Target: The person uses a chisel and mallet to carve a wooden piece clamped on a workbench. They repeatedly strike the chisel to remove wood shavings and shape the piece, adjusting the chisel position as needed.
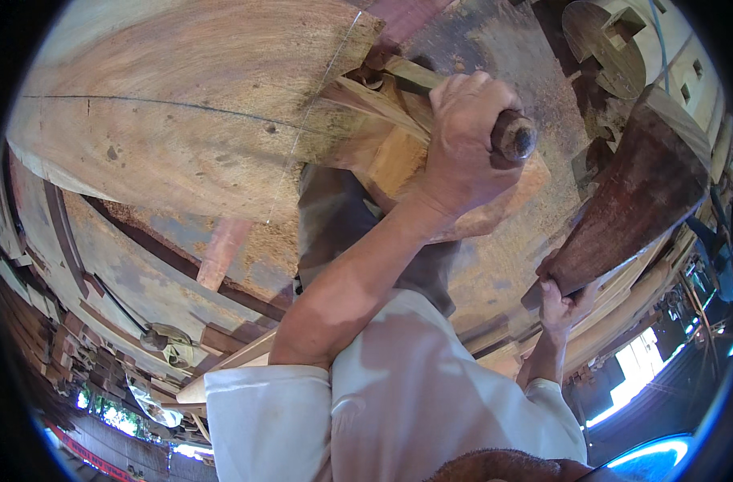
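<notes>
Here, the pale wooden slab is lying at your left, its long axis running roughly left to right along a dark line. To its right, the dark handle is pointing its rounded butt up toward you, its other end hiding from view. Your left forearm is slanting up and rightward, your left hand wrapping tightly around that handle. Farther right, the dark wooden mallet is slanting up and rightward, widening away from you; your right forearm is rising below it, your right hand gripping its narrow lower end.
</notes>
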{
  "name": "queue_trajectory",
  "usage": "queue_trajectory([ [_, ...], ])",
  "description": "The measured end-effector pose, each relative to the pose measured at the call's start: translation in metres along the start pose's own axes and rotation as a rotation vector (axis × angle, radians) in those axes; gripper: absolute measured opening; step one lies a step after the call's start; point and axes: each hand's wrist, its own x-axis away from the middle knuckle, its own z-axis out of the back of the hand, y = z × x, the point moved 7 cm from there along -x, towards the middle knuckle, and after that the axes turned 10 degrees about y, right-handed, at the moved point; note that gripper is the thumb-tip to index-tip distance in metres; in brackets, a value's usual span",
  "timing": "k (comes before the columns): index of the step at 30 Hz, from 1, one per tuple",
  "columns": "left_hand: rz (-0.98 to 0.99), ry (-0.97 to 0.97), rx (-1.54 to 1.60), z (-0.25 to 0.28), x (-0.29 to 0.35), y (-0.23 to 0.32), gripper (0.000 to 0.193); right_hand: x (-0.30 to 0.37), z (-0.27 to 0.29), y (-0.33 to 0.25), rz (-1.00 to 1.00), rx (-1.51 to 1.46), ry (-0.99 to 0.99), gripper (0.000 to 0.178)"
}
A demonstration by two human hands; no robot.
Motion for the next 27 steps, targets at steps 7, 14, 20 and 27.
queue_trajectory([
  [7,-0.007,-0.04,-0.002,-0.003,-0.005,0.0,0.033,-0.02,-0.017,-0.046,0.04,0.105,-0.04,0.078],
  [14,-0.063,-0.051,-0.096,-0.015,-0.001,-0.003,0.032,-0.037,-0.031,-0.061,-0.071,0.166,-0.105,0.077],
  [20,0.017,-0.162,-0.138,-0.03,-0.002,-0.007,0.032,-0.024,-0.019,-0.03,-0.122,-0.014,-0.009,0.07],
  [27,-0.007,-0.172,-0.151,-0.04,0.0,-0.003,0.038,-0.025,-0.018,-0.019,-0.129,-0.107,0.08,0.07],
])
